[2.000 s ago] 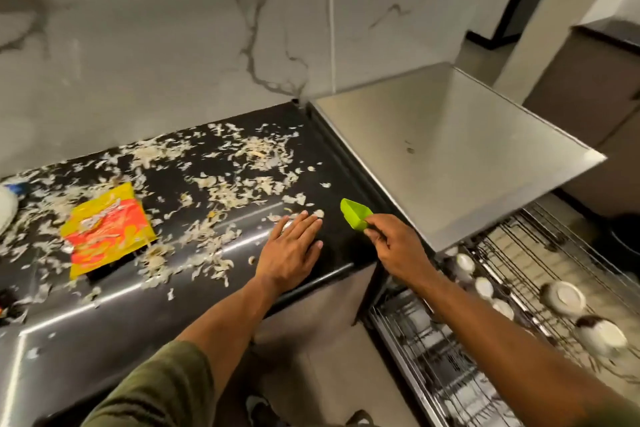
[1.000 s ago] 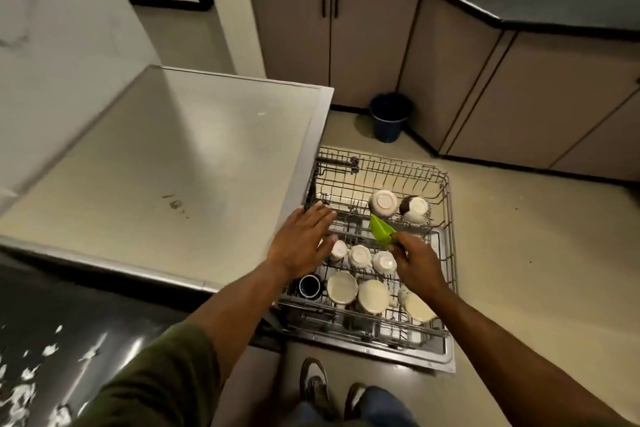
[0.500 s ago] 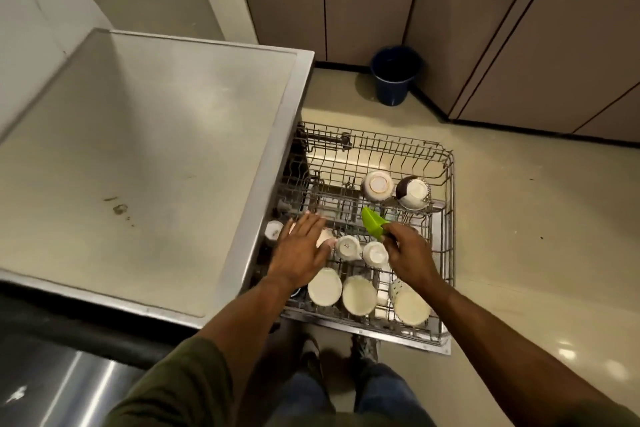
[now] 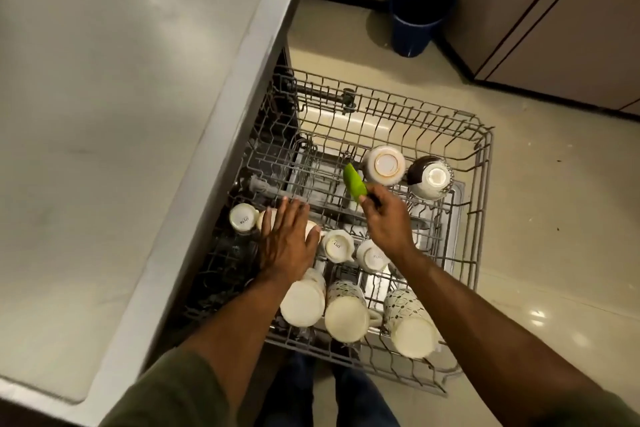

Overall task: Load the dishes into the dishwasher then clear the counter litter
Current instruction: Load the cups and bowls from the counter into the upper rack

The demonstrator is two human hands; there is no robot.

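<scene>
We stand on pale floor (image 4: 554, 253) over the pulled-out dishwasher rack (image 4: 483, 163).
Our right hand (image 4: 388, 222) pinches a green scoop (image 4: 354, 185); left hand (image 4: 285, 239) flat on cups (image 4: 337, 244).

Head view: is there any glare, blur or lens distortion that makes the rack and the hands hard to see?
Head view: glare shows only as small bright spots on the floor tiles; wide-angle bending curves the steel dishwasher top and the wire rack; the left hand and the right hand, which pinches a green scoop, are slightly soft; under the top's edge the rack lies in shadow.
</scene>
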